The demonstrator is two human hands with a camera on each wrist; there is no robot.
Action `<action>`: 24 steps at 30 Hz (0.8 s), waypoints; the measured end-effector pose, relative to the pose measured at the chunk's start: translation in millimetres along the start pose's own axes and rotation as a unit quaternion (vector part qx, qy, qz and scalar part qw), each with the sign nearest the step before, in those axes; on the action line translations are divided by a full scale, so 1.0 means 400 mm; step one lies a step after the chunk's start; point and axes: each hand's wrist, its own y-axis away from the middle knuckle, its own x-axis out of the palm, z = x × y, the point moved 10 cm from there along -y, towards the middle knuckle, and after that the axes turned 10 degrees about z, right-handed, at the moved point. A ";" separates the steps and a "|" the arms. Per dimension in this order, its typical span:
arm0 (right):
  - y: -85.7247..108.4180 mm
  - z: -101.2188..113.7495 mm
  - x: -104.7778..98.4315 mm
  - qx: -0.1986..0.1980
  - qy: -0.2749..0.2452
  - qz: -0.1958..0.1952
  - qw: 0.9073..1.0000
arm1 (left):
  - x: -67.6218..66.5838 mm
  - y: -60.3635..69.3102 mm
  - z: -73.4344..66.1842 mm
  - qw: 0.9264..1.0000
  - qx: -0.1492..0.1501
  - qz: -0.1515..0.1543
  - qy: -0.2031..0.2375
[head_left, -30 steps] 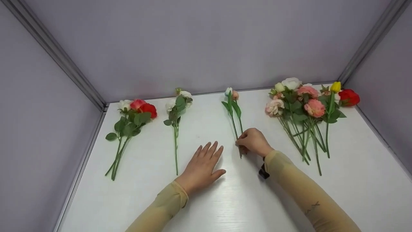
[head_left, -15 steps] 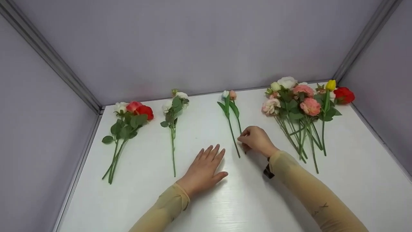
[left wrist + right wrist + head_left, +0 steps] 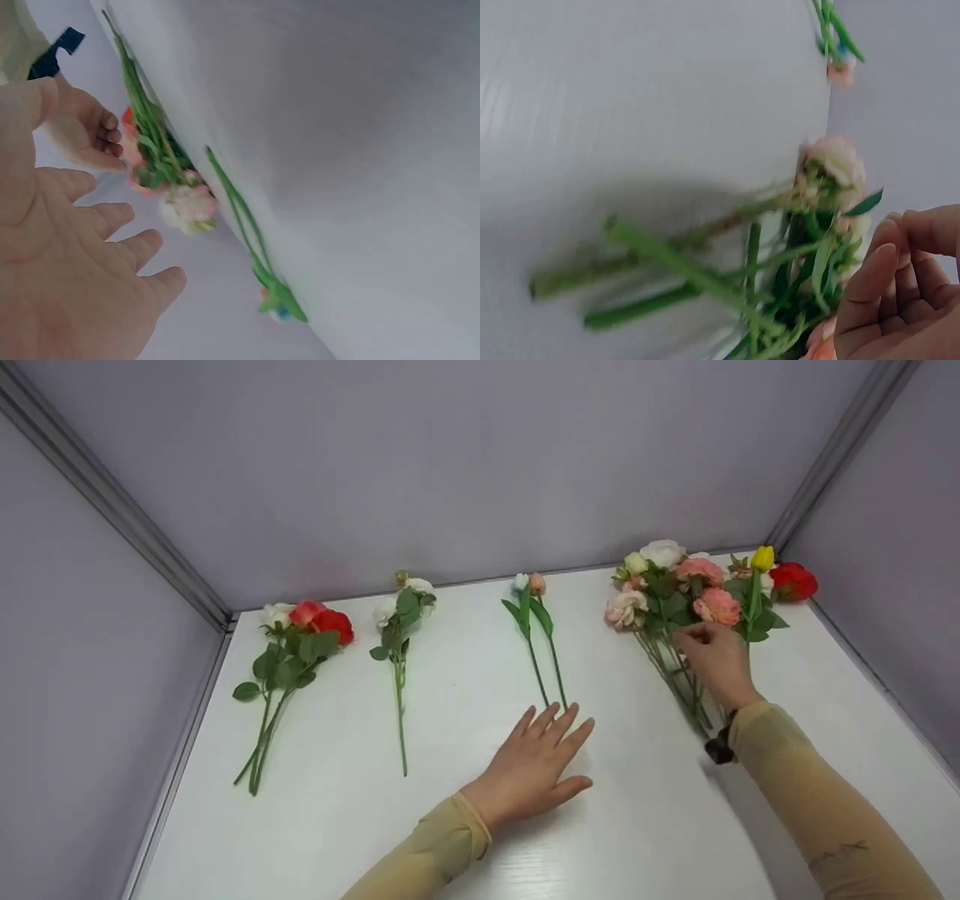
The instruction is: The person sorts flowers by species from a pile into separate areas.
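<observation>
Two tulips, one white-blue (image 3: 521, 583) and one peach (image 3: 537, 584), lie side by side on the white table. My left hand (image 3: 529, 769) is spread flat with its fingertips in front of the lower stem ends; whether it touches them I cannot tell. In the left wrist view its palm (image 3: 60, 262) holds nothing. Over the large pile of flowers at the right is my right hand (image 3: 716, 660), its fingers loosely bent. The right wrist view shows thumb and forefinger close together beside the leaves, with nothing between them. Pink blooms (image 3: 716, 607) and a yellow tulip (image 3: 762, 558) top this pile.
Red and white roses (image 3: 307, 622) lie at the far left. A white-flowered stem (image 3: 405, 607) lies between them and the tulips. Grey panels (image 3: 480, 472) wall the table (image 3: 330, 825) at the back and both sides.
My right hand has let go of the peach tulip's stem and moved right, over the flower pile. My left hand has shifted right towards the tulip stems.
</observation>
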 end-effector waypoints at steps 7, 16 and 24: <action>0.000 -0.127 -0.138 0.046 0.036 -0.066 0.996 | 0.006 -0.054 -0.091 0.997 0.021 0.022 -0.066; 0.011 -0.239 -0.182 0.109 0.073 -0.024 0.991 | 0.012 -0.108 -0.165 0.995 0.047 0.024 -0.081; 0.002 -0.257 -0.156 0.129 0.079 0.017 0.988 | 0.053 -0.130 -0.207 0.993 0.065 0.043 -0.091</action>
